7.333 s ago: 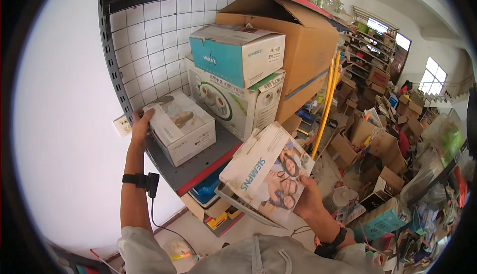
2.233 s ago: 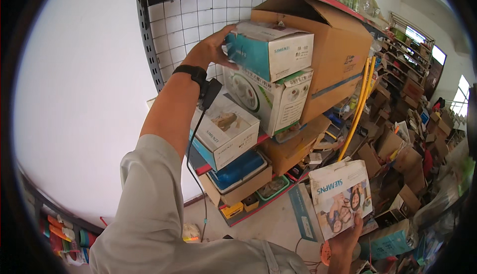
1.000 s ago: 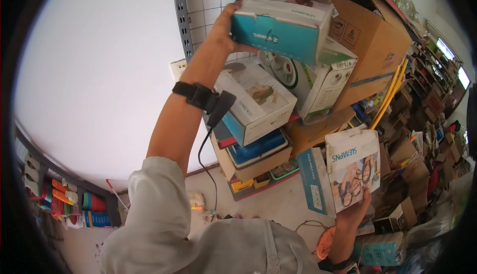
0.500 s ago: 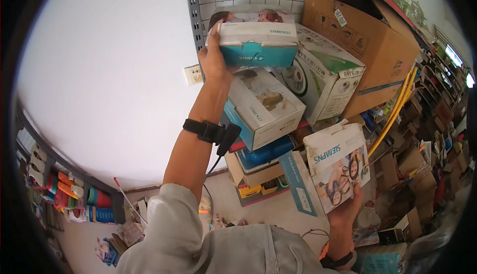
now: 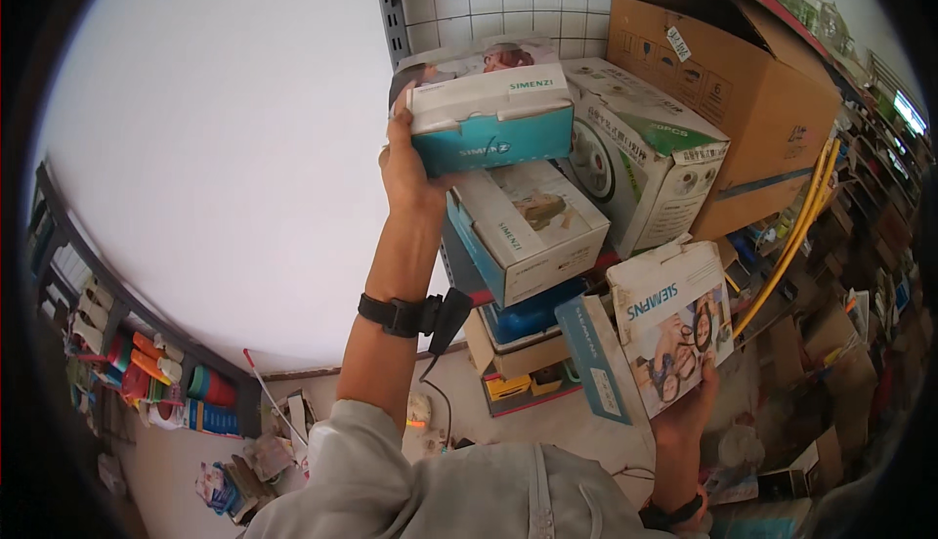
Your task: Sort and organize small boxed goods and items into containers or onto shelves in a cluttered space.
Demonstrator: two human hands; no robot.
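My left hand (image 5: 414, 168) grips the left end of a white and teal cardboard box (image 5: 493, 136), its fingers partly hidden behind the end. That box is held above a similar white and teal box (image 5: 537, 226), which rests at the shelf's front corner. Lower right, my right hand (image 5: 689, 397) is closed on a worn white and blue carton (image 5: 674, 334) with pictures of people on its face. The carton's flap or side panel (image 5: 594, 358) stands out to the left.
Right of the stacked boxes sit a white and green carton (image 5: 650, 158) and a large open brown cardboard box (image 5: 728, 99). Yellow tubes (image 5: 796, 236) hang beside it. A dark perforated shelf post (image 5: 391, 11) rises at the left. Below, a lower shelf holds a blue item (image 5: 537, 314).
My left hand has brought the white and teal box slightly left and nearer to me. The right hand keeps hold of its carton. The whole view has shifted a little.
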